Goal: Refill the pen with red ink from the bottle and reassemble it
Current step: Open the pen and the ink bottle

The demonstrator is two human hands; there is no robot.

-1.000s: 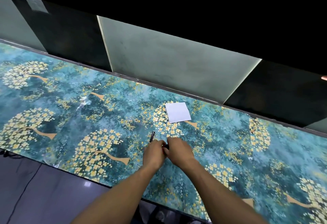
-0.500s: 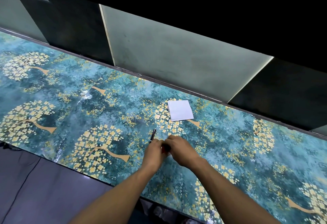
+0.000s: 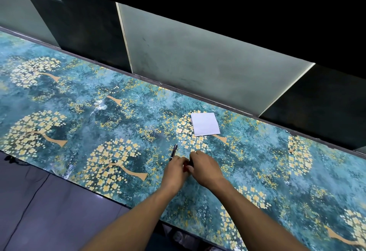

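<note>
My left hand (image 3: 175,169) and my right hand (image 3: 206,168) meet over the table's near-middle. Both are closed around a small dark ink bottle (image 3: 187,167) with a bit of red showing between the fingers; most of it is hidden. My right fingers pinch its upper part and my left hand grips it from the left. A black pen (image 3: 174,152) lies on the table just beyond my left hand, its near end hidden under my knuckles.
The long table (image 3: 79,128) carries a teal cloth with yellow tree prints. A white square of paper (image 3: 205,124) lies beyond my hands. Dark and grey wall panels (image 3: 198,62) run close behind the table's far edge. Grey floor lies at the lower left.
My hands have stayed together on the bottle, with small finger shifts; a bit of red now shows between them. The view has tilted slightly. Pen and paper have not moved.
</note>
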